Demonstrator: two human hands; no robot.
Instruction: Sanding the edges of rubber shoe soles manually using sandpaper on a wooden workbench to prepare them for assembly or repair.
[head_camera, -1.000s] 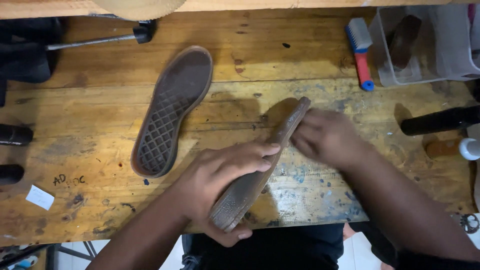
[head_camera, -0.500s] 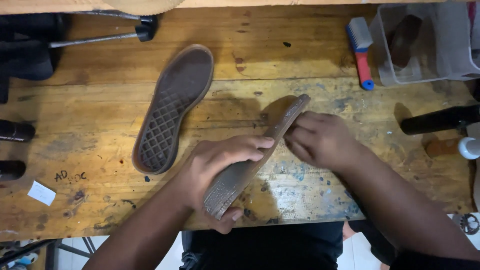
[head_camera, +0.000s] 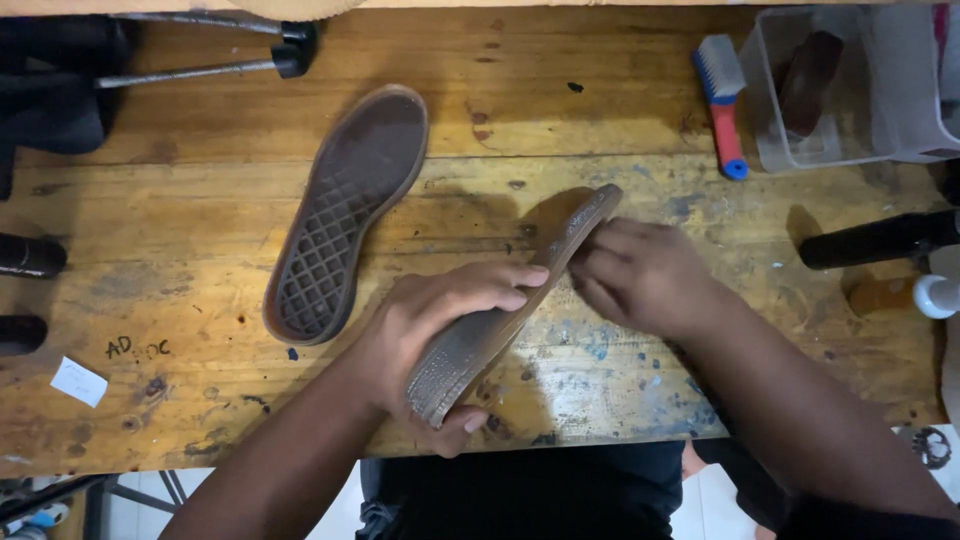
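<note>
Brown rubber shoe sole (head_camera: 500, 320), worn and dusty, is held tilted on edge above the near middle of the workbench (head_camera: 620, 110). Left hand (head_camera: 440, 330) is clamped round its near end; right hand (head_camera: 640, 270) is pinched on the far edge. Bench: scarred, paint-flecked wood. Soles counted: two, the second sole (head_camera: 345, 215) lying flat, tread up, far left. One brush (head_camera: 722, 100), one clear plastic tub (head_camera: 850, 85) far right.

The sole (head_camera: 500, 325) in the hands is grey-brown with fine stippled tread. At ten o'clock from it a dark brown sole (head_camera: 345, 215) shows diamond lattice tread. The bench (head_camera: 600, 90) is honey-yellow wood, stained dark, flecked blue. At two o'clock the brush (head_camera: 722, 105) has white bristles and a red, blue-tipped handle.
</note>
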